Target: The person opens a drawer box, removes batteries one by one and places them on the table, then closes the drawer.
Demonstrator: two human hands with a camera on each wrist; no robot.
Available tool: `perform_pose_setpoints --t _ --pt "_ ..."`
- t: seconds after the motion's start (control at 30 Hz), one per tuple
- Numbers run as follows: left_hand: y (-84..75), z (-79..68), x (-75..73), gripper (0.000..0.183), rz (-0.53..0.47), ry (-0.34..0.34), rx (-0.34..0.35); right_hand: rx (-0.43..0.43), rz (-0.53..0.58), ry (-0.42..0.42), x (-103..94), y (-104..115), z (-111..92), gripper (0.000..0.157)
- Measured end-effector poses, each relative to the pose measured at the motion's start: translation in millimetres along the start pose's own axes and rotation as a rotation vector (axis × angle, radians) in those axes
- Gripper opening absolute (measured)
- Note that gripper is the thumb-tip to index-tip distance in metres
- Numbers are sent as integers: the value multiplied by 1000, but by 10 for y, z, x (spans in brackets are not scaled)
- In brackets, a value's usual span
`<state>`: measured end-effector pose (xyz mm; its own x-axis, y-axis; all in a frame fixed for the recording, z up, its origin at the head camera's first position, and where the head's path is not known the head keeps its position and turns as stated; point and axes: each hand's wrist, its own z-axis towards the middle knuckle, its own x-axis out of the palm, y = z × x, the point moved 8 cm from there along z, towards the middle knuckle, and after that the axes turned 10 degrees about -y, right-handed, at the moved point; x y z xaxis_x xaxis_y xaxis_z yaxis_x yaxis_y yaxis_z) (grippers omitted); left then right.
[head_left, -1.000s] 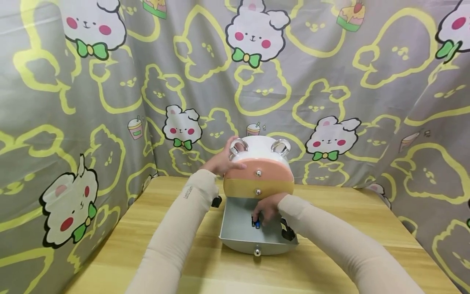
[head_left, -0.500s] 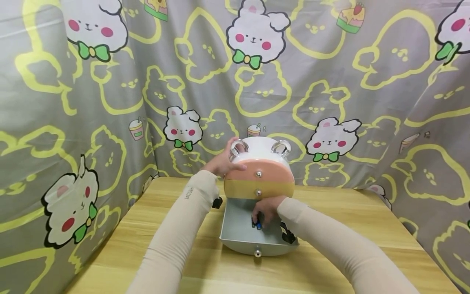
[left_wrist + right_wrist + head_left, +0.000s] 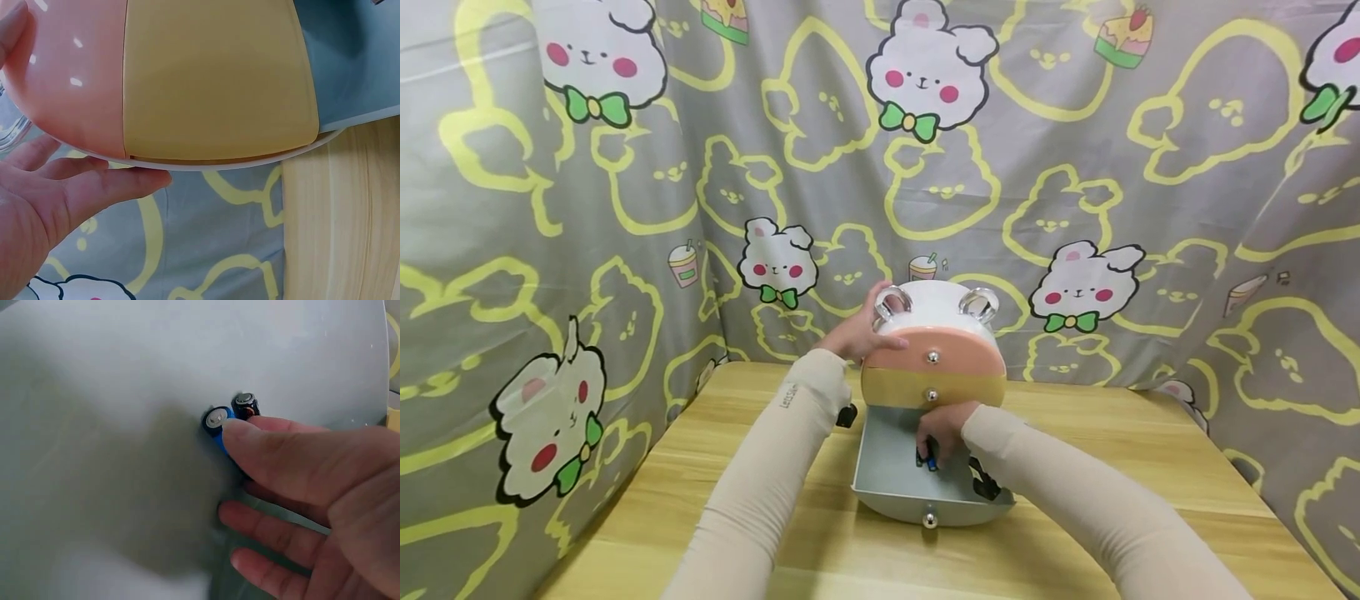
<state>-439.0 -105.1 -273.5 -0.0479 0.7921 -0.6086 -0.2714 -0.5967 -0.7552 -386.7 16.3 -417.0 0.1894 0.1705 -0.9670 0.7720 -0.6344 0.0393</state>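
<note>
A small white drawer cabinet with clear ear-shaped loops stands on the table. Its pink drawer and yellow drawer are closed; the grey bottom drawer is pulled out. My left hand grips the cabinet's left side, thumb on the pink front and fingers along the side wall. Inside the grey drawer, my right hand pinches a blue battery between thumb and fingers. A dark battery lies right against it at the index finger. The thumb hides part of the blue battery.
The wooden table reaches to a patterned curtain behind and at both sides. The drawer's raised front wall carries a silver knob. Black wrist cameras, such as the right one, sit on both sleeves.
The right hand's fingers have settled slightly closer around the batteries. The left hand keeps its hold on the cabinet, and the head view has shifted a little.
</note>
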Motion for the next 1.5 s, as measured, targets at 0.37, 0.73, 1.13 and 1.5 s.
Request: perform_pose_setpoints --t 0.37,0.73,1.13,1.5 --pt "2 -20 10 118 -2 3 -14 5 5 -81 65 -25 65 21" --pt "23 -34 10 117 3 12 -15 -43 -74 -86 48 72 71 21" --pt "-23 1 -11 116 15 2 7 -19 -237 -99 4 11 111 29" --pt "-10 10 -20 116 7 6 6 -17 -195 -109 -40 30 78 26"
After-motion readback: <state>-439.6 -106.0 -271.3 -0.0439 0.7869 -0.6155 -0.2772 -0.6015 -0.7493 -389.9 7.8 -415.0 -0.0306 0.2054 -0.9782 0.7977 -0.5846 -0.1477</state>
